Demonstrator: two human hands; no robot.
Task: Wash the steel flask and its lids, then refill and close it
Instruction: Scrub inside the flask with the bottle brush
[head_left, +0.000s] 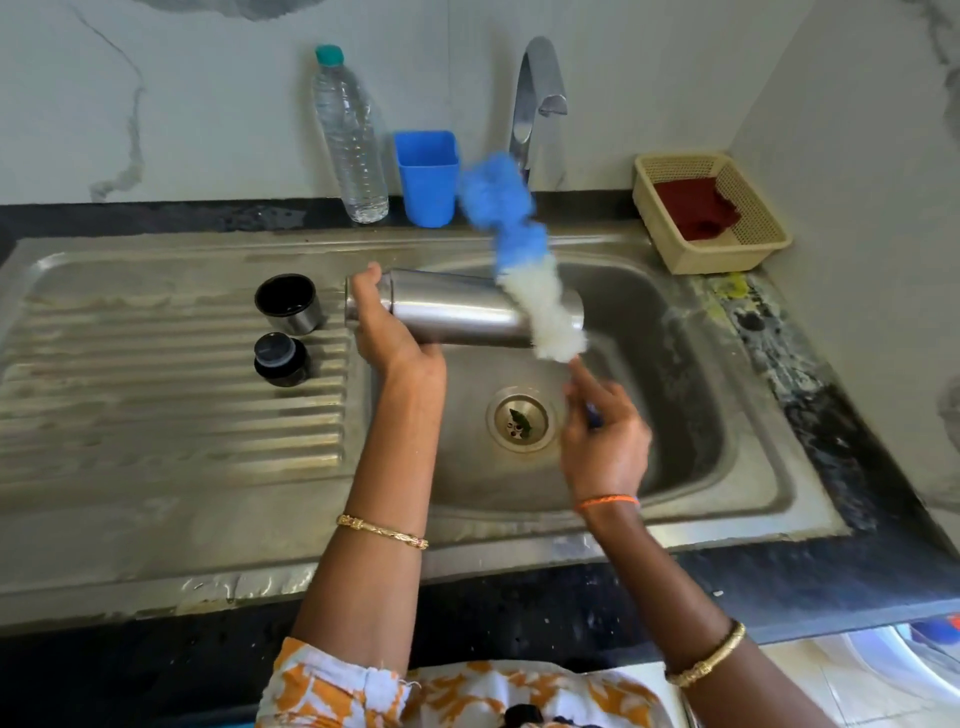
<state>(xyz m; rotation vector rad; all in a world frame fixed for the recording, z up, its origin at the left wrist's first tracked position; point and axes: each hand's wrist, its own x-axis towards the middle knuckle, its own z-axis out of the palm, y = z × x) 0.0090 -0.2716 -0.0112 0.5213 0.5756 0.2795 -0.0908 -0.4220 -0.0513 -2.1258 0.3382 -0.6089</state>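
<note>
Left hand grips smooth steel flask; right hand holds fluffy brush.

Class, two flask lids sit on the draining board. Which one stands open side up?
The steel cup lid, farther from the person, shows its dark hollow. The black stopper lid nearer the person shows a closed top.

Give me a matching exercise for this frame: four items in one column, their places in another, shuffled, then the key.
Items
1. steel flask
2. bottle brush
3. red cloth
4. two lids

Places
A. in the beige basket
B. on the sink's ribbed drainboard
C. gripped by the left hand
D. held by the right hand

Pairs: 1-C, 2-D, 3-A, 4-B
</note>
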